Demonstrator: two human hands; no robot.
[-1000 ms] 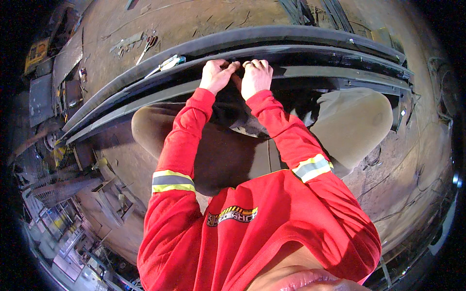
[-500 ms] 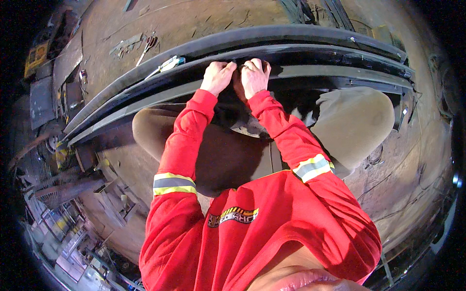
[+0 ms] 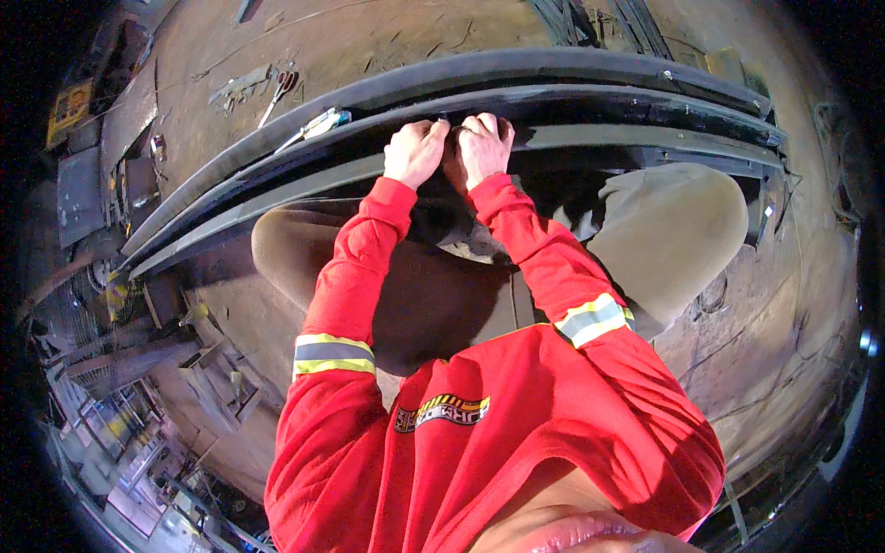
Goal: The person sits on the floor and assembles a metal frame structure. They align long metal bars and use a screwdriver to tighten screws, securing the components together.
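Three long dark metal rails run across in front of my knees: a far rail [image 3: 553, 64], a middle rail [image 3: 590, 100] and a near rail [image 3: 636, 138]. Over the near and middle ones, my left hand [image 3: 414, 151] is closed with its thumb against the curled fingers. Close beside it on the right, my right hand [image 3: 483, 149] is curled, knuckles up. Whatever the fingertips grip is hidden in the dark gap beneath them. A screwdriver [image 3: 326, 121] with a pale and blue handle lies on the rails, left of my hands.
Scissors [image 3: 281, 90] with dark red handles lie on the brown floor beyond the rails, by some flat metal scraps [image 3: 241, 85]. Dark metal strips [image 3: 636, 26] lie at the far side. A grey plate [image 3: 81, 195] and assorted metal parts crowd the left.
Both hands stay at nearly the same spot on the rails. My left hand and forearm have shifted very slightly, with small finger movement.
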